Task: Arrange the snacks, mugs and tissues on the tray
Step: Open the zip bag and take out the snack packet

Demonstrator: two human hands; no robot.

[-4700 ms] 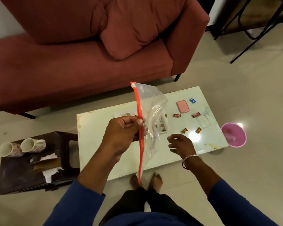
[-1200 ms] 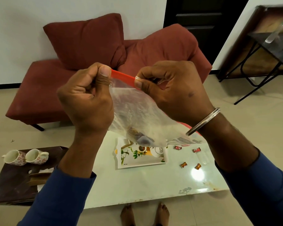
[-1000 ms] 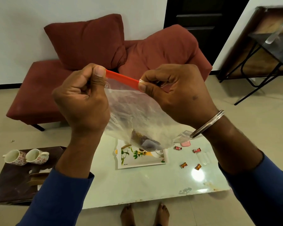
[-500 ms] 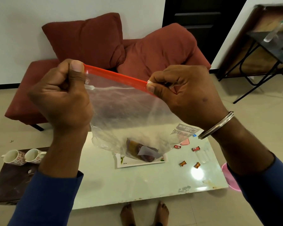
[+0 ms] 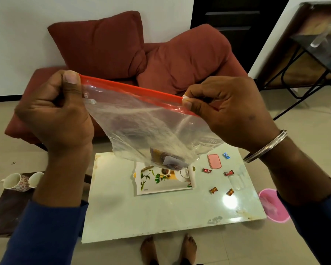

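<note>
Hands raised before your chest: your left hand (image 5: 54, 111) pinches the left end of a clear zip bag (image 5: 147, 129) at its red seal strip (image 5: 130, 88), thumb pressed on top and fingers curled beneath, while your right hand (image 5: 231, 111) pinches the small white slider (image 5: 184, 97) at the strip's right end between thumb and forefinger. You hold the strip taut and sloping down toward your right, back of each hand facing you; a metal bangle (image 5: 266, 147) circles your right wrist and blue sleeves (image 5: 44, 234) cover both forearms. Grey print on the bag's lower right corner is too blurred to read. Brown wrapped snacks (image 5: 166, 160) sag in the bag's bottom. Below them, on the pale table (image 5: 161, 213), lies the white tray (image 5: 161, 189) with a leaf-and-teacup pattern; small writing at its near edge is illegible. To its right on the table lie four wrapped sweets (image 5: 213, 190), a pink lidded box (image 5: 214, 161), a blue packet (image 5: 226, 155) with unreadable white lettering, and a clear packet (image 5: 237, 181). Two floral mugs (image 5: 17, 181) lie tipped on the dark side table (image 5: 4, 207) at your left. Beyond stands the red sofa (image 5: 161, 60); a pink bin (image 5: 273, 205) sits on the floor at your right.
</note>
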